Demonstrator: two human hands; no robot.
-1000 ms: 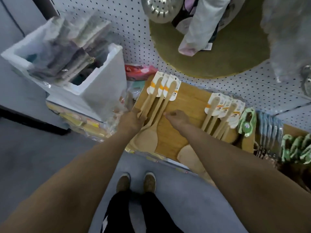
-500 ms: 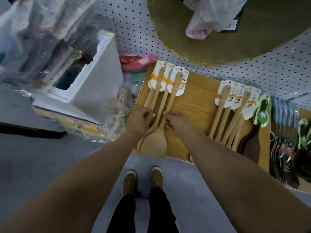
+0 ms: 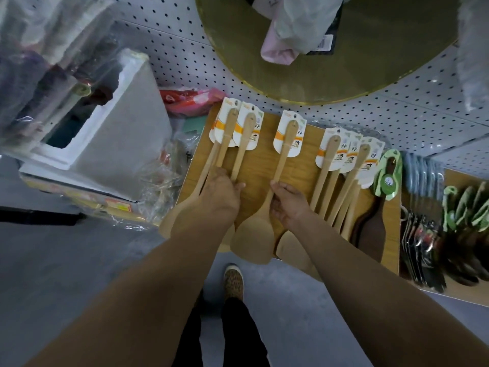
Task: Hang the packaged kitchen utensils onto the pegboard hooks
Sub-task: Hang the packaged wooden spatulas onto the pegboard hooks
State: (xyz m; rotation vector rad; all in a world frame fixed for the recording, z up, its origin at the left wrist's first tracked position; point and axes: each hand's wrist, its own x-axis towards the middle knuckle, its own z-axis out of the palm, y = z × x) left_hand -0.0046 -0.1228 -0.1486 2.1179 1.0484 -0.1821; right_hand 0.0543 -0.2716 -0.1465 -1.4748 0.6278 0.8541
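Wooden spatulas with white-and-orange cards hang against a wooden board (image 3: 264, 165) low on the white pegboard (image 3: 397, 112). My left hand (image 3: 219, 192) grips the handles of a left bunch of spatulas (image 3: 238, 139). My right hand (image 3: 288, 205) holds the handle of a single spatula (image 3: 284, 154), pulled apart from that bunch, its card between the two groups. A second bunch of spatulas (image 3: 344, 165) hangs to the right of my right hand.
A white foam box (image 3: 119, 144) with wrapped goods stands at the left, plastic bags beside it. A large round olive board (image 3: 330, 54) hangs above. Green-carded tools (image 3: 387, 173) and dark utensils (image 3: 423, 239) hang at the right. My shoe (image 3: 234, 282) shows on the grey floor.
My right hand has taken one spatula from the left bunch and moved it to the right, leaving a gap. The left hand stays on the remaining handles. The camera has tilted closer.
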